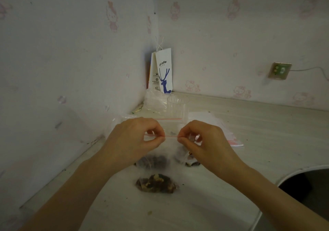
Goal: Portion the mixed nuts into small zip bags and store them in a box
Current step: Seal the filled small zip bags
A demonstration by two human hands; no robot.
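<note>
Both hands hold one small clear zip bag (170, 152) upright above the table by its red zip strip. My left hand (135, 138) pinches the strip's left end and my right hand (204, 140) pinches its right end, a short stretch of red line showing between them. Dark mixed nuts (156, 183) fill the bottom of this bag. Behind it on the table lie more nuts (153, 160) and another dark heap (188, 159), partly hidden by the bag and my hands.
A clear plastic cup (176, 107) and crumpled clear plastic (153, 100) stand behind my hands. A stack of unused zip bags (229, 138) lies to the right. A white paper coffee bag (162, 70) leans in the wall corner. The table (267, 123) has a curved cut-out at right (302, 186).
</note>
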